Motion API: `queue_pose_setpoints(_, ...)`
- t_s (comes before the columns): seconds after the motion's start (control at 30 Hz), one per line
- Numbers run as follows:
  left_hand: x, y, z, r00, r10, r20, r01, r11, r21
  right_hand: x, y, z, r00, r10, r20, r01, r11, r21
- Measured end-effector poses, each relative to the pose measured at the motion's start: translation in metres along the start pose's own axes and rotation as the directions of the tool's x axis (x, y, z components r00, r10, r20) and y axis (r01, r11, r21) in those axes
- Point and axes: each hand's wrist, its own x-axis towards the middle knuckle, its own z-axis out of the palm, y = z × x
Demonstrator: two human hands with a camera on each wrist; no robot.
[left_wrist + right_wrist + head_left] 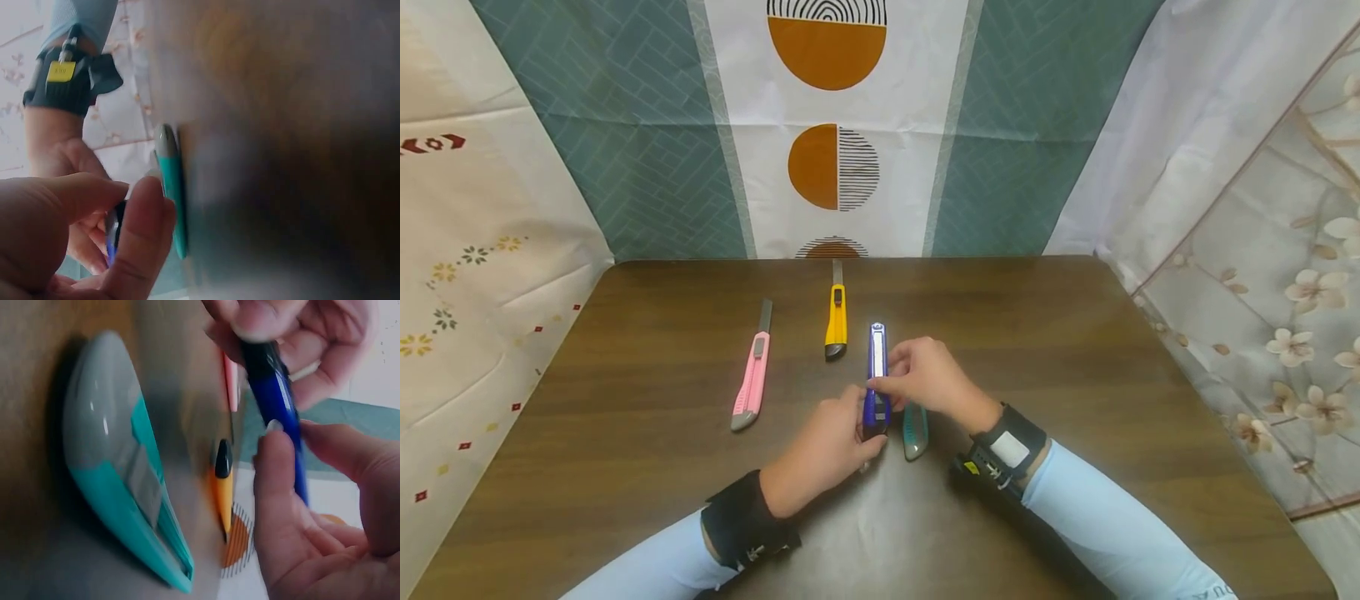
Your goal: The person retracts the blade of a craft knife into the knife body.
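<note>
A blue utility knife (877, 350) is held above the table, its far end pointing away from me. My left hand (822, 450) grips its black near end between thumb and fingers. Around the middle of the body, my right hand (931, 377) pinches it; the right wrist view shows thumb and fingers on both sides of the blue knife (278, 403). No blade visibly sticks out of it. Under the right hand lies a teal utility knife (915, 435) with a grey end, partly hidden in the head view. In the left wrist view, fingers cover most of the blue knife.
On the brown table (1037, 333), a yellow utility knife (837, 315) lies toward the back and a pink one (751, 379) to the left, both with blades out. Patterned cloth (1022, 108) hangs behind the table's far edge, and more cloth hangs at both sides.
</note>
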Motion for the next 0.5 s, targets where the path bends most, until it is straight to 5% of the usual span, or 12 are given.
queue_pose_setpoints(0.3,0.000,0.004,0.014,0.993,0.103,0.056,-0.109,0.987,0.116,0.010,-0.004,-0.003,0.996,0.079,-0.040,-0.087,0.955,-0.284)
queue_pose_setpoints(0.5,0.003,0.006,0.019,0.990,0.101,0.098,-0.114,0.984,0.134,0.014,-0.005,-0.001,0.994,0.110,0.003,-0.100,0.914,-0.394)
